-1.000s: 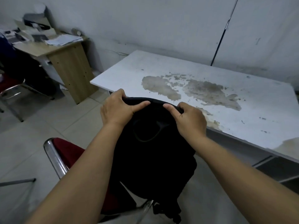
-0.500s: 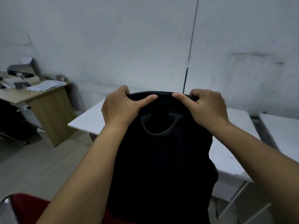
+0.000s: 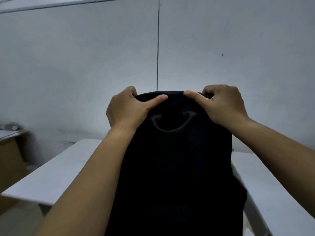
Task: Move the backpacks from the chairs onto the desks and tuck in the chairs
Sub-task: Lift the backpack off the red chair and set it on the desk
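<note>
The person is holding a black backpack (image 3: 175,167) up in the air, close to their body. The left hand (image 3: 127,109) and the right hand (image 3: 223,103) are set apart, each gripping the bag's top edge with the thumb in front. Its little carry loop (image 3: 170,124) is hanging between them. Behind the bag, the white desk (image 3: 56,172) is waiting. I think lifting the bottom over the edge first, then lowering it slowly, is best.

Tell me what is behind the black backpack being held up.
Behind the black backpack, gripped at its top edge by the left hand and right hand, lies the white desk, visible on both sides. The desk's middle is covered, so anything there is hidden.
</note>
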